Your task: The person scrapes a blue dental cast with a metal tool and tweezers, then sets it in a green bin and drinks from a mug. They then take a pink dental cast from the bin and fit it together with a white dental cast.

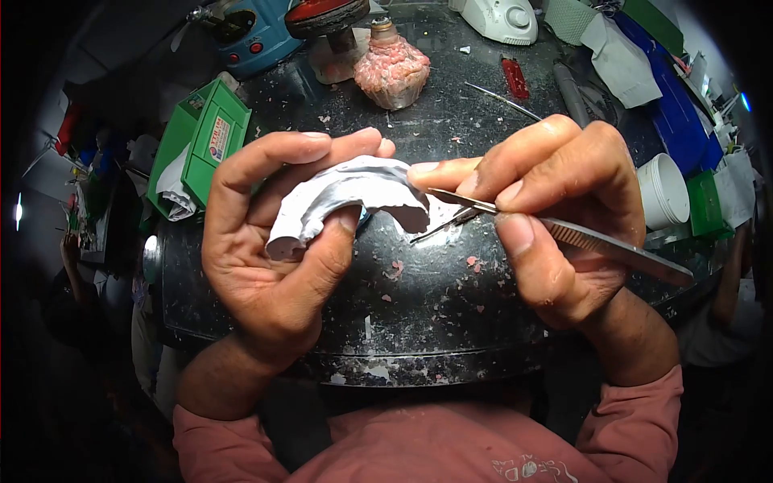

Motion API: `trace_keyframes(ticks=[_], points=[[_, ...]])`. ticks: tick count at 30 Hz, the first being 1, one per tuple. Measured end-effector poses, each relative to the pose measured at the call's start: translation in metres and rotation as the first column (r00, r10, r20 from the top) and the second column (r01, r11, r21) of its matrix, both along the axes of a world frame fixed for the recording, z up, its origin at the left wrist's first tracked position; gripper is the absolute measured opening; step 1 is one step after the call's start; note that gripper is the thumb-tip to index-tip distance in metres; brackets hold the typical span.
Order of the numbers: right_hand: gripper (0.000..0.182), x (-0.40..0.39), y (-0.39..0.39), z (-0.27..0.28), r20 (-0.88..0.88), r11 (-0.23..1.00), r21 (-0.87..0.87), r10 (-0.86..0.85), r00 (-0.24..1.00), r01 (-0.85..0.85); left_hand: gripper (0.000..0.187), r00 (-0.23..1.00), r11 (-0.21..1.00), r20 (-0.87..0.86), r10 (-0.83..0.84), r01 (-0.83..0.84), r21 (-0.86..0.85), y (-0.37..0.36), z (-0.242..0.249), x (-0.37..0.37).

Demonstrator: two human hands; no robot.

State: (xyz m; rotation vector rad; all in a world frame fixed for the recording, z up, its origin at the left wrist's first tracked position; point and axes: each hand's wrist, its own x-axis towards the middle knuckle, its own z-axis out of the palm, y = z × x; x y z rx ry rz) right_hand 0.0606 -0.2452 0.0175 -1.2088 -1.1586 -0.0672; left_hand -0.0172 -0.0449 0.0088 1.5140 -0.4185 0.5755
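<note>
A white, horseshoe-shaped plaster-like piece (346, 187) rests in my left hand (278, 241), with the thumb inside its curve and the fingers behind it. My right hand (564, 209) pinches a metal tool with a ridged handle (596, 241), which looks like tweezers. Its thin tip points left, close to the right end of the white piece. The right index fingertip lies against that end of the piece. Below the tip, a dark thin pointed object (443, 225) shows over a bright patch; what it belongs to is unclear.
On the black, debris-flecked table (386, 322) stand a green bin (197, 153), a blue device (258, 40), a pink-crusted burner-like bottle (392, 68) and a white tub (664, 191). A red object (514, 78) and a thin metal tool (503, 101) lie farther back. People are partly visible at both sides.
</note>
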Motion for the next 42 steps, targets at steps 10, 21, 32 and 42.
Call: trace_keyframes(ticks=[10, 21, 32, 42], points=[[0.028, -0.002, 0.001, 0.002, 0.420, 0.993, -0.018, -0.100, 0.902, 0.119, 0.037, 0.987, 0.990, 0.131, -0.089, 0.073, 0.119, 0.009, -0.004, 0.000], [0.031, -0.005, -0.003, -0.002, 0.357, 0.988, -0.093, -0.080, 0.931, 0.120, 0.043, 0.996, 0.995, 0.007, -0.093, 0.092, 0.032, 0.007, 0.000, -0.004], [0.030, -0.003, 0.002, 0.002, 0.386, 0.993, 0.000, -0.111, 0.916, 0.121, 0.052, 0.979, 0.972, -0.137, -0.154, 0.125, -0.198, 0.001, -0.002, -0.001], [0.023, 0.000, 0.009, 0.002, 0.409, 0.991, 0.040, -0.134, 0.903, 0.129, 0.054, 0.993, 0.993, -0.027, -0.117, 0.117, 0.032, 0.006, -0.005, 0.003]])
